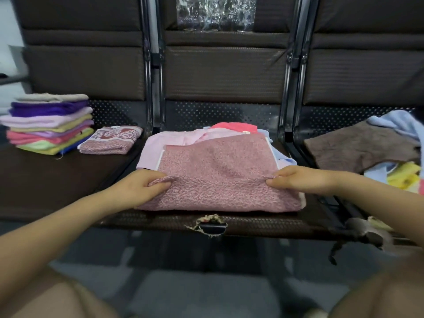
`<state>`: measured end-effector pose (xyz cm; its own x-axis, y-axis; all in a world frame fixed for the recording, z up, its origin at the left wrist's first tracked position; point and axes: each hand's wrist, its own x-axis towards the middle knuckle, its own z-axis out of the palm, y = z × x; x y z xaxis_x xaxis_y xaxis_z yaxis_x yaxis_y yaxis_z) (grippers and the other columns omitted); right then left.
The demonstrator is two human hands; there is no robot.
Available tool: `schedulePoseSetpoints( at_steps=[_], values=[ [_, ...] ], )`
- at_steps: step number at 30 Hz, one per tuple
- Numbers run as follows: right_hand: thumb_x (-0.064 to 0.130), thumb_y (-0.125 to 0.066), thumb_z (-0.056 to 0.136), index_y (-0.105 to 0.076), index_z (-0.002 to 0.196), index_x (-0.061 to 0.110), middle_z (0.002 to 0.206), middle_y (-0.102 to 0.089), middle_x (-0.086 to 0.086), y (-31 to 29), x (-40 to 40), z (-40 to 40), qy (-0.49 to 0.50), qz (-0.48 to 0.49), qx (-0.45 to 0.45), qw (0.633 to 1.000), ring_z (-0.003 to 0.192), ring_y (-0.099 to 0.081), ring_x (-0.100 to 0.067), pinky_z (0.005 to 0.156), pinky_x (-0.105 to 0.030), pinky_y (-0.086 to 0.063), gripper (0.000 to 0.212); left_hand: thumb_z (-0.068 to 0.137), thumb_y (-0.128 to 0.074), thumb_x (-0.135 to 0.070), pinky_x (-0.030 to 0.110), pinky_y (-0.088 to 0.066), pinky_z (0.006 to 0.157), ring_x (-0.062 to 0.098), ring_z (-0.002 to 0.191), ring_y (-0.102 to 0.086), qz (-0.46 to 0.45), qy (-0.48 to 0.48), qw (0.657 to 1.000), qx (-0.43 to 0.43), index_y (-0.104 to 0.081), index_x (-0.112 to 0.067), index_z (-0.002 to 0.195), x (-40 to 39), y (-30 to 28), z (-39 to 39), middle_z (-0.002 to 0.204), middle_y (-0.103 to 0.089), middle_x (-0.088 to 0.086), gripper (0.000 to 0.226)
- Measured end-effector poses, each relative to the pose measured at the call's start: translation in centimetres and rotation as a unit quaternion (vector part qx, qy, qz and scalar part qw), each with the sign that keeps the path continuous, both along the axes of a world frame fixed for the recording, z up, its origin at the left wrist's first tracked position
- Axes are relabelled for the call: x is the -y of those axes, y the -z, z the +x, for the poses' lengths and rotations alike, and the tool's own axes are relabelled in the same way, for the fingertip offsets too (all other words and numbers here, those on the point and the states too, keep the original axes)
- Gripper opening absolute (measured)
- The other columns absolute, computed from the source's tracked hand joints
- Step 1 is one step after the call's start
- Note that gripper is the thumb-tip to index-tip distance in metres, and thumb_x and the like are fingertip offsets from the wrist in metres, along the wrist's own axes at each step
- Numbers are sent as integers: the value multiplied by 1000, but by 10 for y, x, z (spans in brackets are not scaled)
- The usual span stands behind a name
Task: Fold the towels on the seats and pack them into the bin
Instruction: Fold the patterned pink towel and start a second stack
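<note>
— From the head view, what do we have closest to us?

— Our two knees, blurred, at 7 and 5 o'clock. Just past them our left hand [140, 187] and right hand [298, 179] reach onto the middle seat [160, 222], whose front edge shows a torn patch [210, 224] at 6 o'clock.

— And the grip on each side?

— Both are holding the dusty-pink towel [218, 177]. The left grip pinches a raised fold of cloth at the towel's 9 o'clock edge, fingers curled round it. The right grip pinches the same fold at the 3 o'clock edge.

— Where does that towel lie?

— On the middle seat, doubled over, its near part flat on the cushion. Its far part rests on a light pink towel [174, 140]; beyond that, at 12 o'clock, a coral towel [234, 127] peeks out, with a pale blue one beside it.

— What do we see to the sides?

— At 9 o'clock, on the left seat, a stack of folded towels [49, 123] in purple, lilac, yellow, pink and green, with a beige one on top. Just beside it lies a folded patterned pink towel [110, 140]. At 3 o'clock, on the right seat, a brown towel [360, 146] lies spread out, touching loose light blue [394, 122] and yellow towels [403, 174]. We cannot see the bin.
</note>
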<state>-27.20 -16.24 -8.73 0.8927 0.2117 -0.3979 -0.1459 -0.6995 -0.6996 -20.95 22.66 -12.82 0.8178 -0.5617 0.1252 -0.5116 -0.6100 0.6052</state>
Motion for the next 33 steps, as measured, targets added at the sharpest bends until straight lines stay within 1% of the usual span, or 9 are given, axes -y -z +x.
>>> schedulePoseSetpoints(
  at_steps=[3, 7, 11, 16, 20, 24, 27, 30, 33],
  values=[
    [28, -56, 96, -67, 84, 11, 76, -72, 11, -3, 6, 5, -15, -3, -47, 999, 72, -66, 1, 69, -12, -48, 24, 79, -52, -59, 35, -43, 65, 5, 61, -47, 24, 8, 1000, -18, -57, -17, 70, 5, -3, 0, 59, -49, -3, 43],
    [28, -64, 91, -70, 99, -1, 97, -73, -7, -13, 16, 30, 17, 22, 30, 999, 91, -69, -12, 83, -24, -51, 30, 87, -64, -42, 29, -33, 57, 3, 55, -39, 33, -42, 998, -15, -56, -20, 64, 9, -12, 25, 55, -43, -8, 33],
    [19, -71, 85, -73, 82, 14, 79, -72, 6, -21, 17, 64, 72, 63, 128, 987, 74, -68, -4, 63, -13, -46, 6, 90, -63, -29, 28, -41, 71, 15, 77, -58, 20, -106, 993, 43, -69, -10, 85, 19, -28, 61, 79, -67, 3, 21],
    [19, -73, 84, -68, 75, 17, 78, -67, 1, -13, 10, 108, 177, 59, 243, 952, 75, -61, -11, 69, -26, -44, 10, 93, -60, -25, 31, -43, 78, 22, 94, -60, 27, -198, 976, 83, -71, -10, 98, 45, -32, 104, 98, -70, 5, 20],
    [24, -74, 84, -68, 80, 17, 84, -68, -1, 1, 16, 137, 254, 58, 293, 920, 80, -62, -15, 72, -28, -45, 9, 89, -64, -33, 35, -48, 77, 24, 87, -63, 26, -248, 968, 37, -68, -17, 76, 51, -9, 139, 86, -70, 5, 20],
    [35, -70, 86, -63, 100, 13, 97, -66, -8, 33, 32, 147, 244, -21, 226, 943, 87, -60, -20, 77, -32, -45, 27, 87, -63, -34, 32, -44, 74, 25, 91, -62, 125, -249, 960, -9, -69, -11, 82, 43, 22, 155, 88, -68, 6, 25],
    [44, -66, 87, -66, 92, 4, 89, -65, -9, 43, 38, 141, 227, -56, 147, 961, 82, -58, -21, 71, -32, -40, 41, 87, -66, -32, 29, -41, 81, 25, 101, -59, 133, -258, 957, -1, -68, -12, 103, 39, 29, 151, 108, -67, 7, 25],
    [38, -70, 85, -67, 76, 11, 78, -65, -7, 34, 35, 132, 273, 51, 111, 954, 72, -60, -19, 65, -29, -44, 29, 85, -69, -29, 29, -42, 87, 27, 108, -59, 87, -312, 946, -22, -64, -12, 113, 36, 23, 146, 117, -65, 10, 33],
    [27, -67, 88, -68, 99, 3, 95, -69, -15, 23, 27, 125, 310, 215, 24, 926, 81, -64, -24, 67, -32, -48, 26, 85, -68, -29, 35, -47, 88, 32, 105, -60, 52, -357, 928, -94, -64, -5, 110, 31, 16, 142, 117, -64, 17, 35]
  ],
)
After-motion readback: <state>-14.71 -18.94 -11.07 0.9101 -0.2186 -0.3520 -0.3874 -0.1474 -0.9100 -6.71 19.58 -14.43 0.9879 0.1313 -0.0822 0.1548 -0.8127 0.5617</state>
